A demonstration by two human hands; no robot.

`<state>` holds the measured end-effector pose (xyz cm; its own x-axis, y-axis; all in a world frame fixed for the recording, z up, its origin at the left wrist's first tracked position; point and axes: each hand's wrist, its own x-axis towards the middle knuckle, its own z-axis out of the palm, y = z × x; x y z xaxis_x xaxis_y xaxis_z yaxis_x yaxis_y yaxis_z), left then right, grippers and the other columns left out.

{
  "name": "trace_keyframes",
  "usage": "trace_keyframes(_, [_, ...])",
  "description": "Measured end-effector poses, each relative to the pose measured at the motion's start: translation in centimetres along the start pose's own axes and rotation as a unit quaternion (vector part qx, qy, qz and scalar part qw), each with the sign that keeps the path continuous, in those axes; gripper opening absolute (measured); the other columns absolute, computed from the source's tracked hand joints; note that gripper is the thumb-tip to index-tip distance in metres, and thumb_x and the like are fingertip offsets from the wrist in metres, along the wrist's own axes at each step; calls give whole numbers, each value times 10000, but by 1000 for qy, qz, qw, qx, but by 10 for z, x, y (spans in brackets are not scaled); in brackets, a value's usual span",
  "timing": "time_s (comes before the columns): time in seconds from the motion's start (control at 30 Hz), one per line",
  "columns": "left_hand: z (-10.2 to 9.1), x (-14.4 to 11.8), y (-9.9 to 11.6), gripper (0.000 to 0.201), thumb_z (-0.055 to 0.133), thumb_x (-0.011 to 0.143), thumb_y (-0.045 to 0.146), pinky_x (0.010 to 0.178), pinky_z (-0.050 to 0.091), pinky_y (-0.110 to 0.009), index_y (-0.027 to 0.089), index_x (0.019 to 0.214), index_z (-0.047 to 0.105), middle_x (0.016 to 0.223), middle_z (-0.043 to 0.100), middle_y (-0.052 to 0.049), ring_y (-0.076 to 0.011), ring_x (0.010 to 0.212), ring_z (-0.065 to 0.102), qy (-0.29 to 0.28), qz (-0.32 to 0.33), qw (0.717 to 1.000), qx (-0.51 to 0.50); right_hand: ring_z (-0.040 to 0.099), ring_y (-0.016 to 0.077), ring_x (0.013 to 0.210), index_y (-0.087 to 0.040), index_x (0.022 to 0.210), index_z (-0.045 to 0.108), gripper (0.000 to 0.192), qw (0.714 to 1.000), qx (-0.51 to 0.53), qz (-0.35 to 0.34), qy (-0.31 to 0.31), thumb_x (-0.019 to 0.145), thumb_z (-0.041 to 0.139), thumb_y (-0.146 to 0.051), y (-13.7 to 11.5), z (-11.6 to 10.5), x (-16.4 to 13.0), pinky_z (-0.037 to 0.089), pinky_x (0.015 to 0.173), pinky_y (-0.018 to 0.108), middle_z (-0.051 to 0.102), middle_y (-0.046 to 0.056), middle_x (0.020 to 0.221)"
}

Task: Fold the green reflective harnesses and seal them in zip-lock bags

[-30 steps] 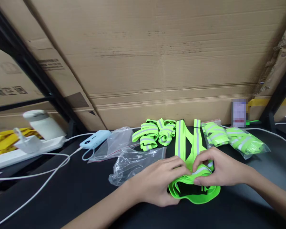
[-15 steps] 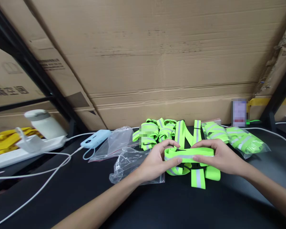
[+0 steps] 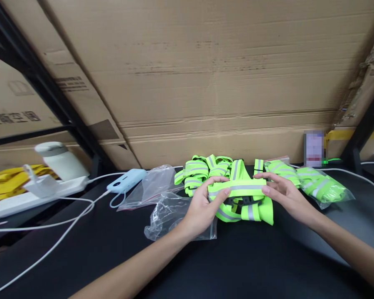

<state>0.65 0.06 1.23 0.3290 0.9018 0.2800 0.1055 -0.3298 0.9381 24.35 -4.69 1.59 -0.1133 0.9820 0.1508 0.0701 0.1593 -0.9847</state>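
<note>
Lifted off the black table (image 3: 268, 265) — reflective strap bundle (image 3: 238, 195) now clamped by left hand (image 3: 202, 205); right hand (image 3: 283, 193) open, fingertips touching — folding near done.

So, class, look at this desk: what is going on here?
A person holds a folded neon-yellow reflective strap bundle between both hands above a black table. The left hand pinches its left end; the right hand touches the right end with fingers spread. Under the left hand lies an empty clear plastic bag. Behind are more folded straps, and to the right, bagged straps. A blue power bank lies to the left.
</note>
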Motion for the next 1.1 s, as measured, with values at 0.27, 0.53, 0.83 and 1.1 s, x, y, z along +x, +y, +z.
trace_keyframes(0.27, [-3,4,-4,364,715,850,461,769,524,-288,206,1098,636,1114,691,-62,-207,931,658,89,-1,994,-57,561,146,586,-172,920,706,354,989,-146,21,-5,836,702,-516,3,-3,0,451,592,276,632,-10,637])
trace_keyframes(0.53, [0,-2,9,227,648,899,378,869,509,-317,206,1046,638,1060,695,-42,-212,982,652,113,102,986,74,513,155,582,-208,709,602,260,940,-315,-105,80,904,576,-379,-3,3,-7,411,626,291,592,-14,588])
trace_keyframes(0.83, [5,-13,11,148,621,940,285,887,494,-304,223,1074,607,1041,669,-28,-191,984,634,107,183,970,121,608,209,859,-217,789,536,383,989,-114,-95,-5,739,828,-460,3,15,-5,511,781,318,633,10,852])
trace_keyframes(1.1, [6,-21,11,149,627,941,235,841,501,-278,234,1088,605,1031,675,-16,-180,966,642,70,216,965,130,694,247,973,-227,1178,542,527,993,-60,-85,47,707,779,-205,12,13,-1,564,878,376,723,67,1067])
